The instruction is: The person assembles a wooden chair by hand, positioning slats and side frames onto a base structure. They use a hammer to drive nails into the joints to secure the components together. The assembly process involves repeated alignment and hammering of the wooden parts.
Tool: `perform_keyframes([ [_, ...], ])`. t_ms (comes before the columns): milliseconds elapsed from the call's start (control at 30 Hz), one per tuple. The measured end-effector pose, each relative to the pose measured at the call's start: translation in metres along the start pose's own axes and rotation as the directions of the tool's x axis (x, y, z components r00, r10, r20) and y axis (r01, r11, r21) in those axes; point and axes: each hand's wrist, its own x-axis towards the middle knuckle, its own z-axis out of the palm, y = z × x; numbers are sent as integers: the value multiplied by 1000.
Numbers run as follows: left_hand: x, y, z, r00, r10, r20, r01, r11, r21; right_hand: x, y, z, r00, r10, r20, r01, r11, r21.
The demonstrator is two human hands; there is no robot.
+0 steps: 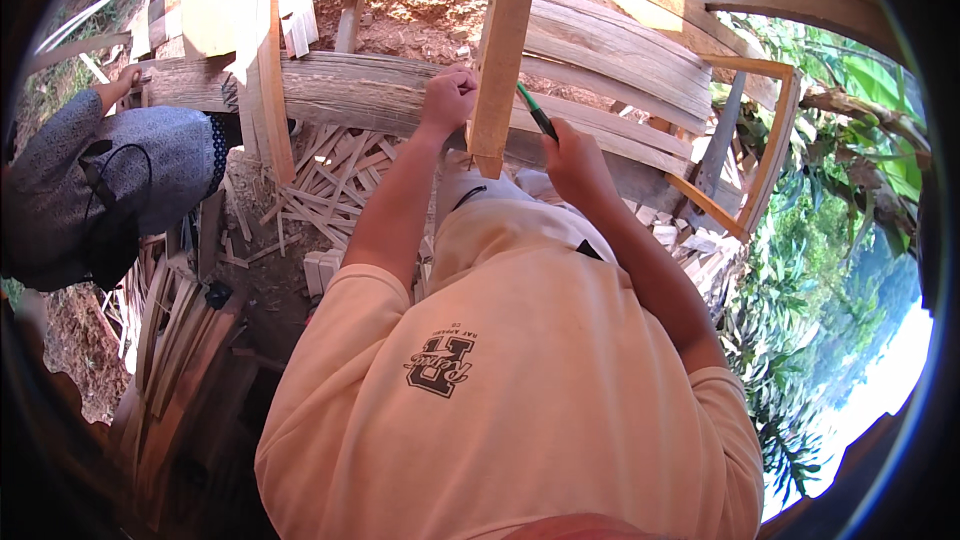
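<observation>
Evidently, in the head view, a squared timber post [505, 45] is set centrally, with its end grain turned toward the wearer. Just left of the post, the left hand [451, 100] is held with its fingers folded inward; whether anything is pinched between them cannot be told. Right of the post, a slim green-and-black tool [541, 115] is gripped in the right hand [578, 162], its fingers wrapped around the dark end, and its green end is pointed toward the post's side. Behind the post, a weathered plank [350, 90] is laid crosswise. Left of the post and lower, thin wood offcuts [335, 185] are strewn on the ground. Far left of it, a co-worker in a grey patterned top [165, 160] is seen. Well right of it, a wooden-framed saw [785, 130] is propped.
</observation>
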Motion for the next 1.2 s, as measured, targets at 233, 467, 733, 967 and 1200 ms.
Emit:
perform_keyframes([
  [233,-54,1,-10,967,-64,-245,29,989,-145,-20,19,-22,993,114,-22,-113,992,56],
  [467,-175,59,-17,999,47,-7,-41,930,365,-46,74,-36,975,223,-4,-220,963,155],
  [733,-60,93,95,897,390,209,-438,720,538,-52,81,-53,982,186,-23,-170,935,311],
  [967,-44,53,108,934,311,179,-338,598,726,-38,72,-56,991,128,-27,-116,957,267],
  [1200,-43,56,111,944,271,188,-312,544,779,-30,65,-51,999,53,0,-50,948,314],
])
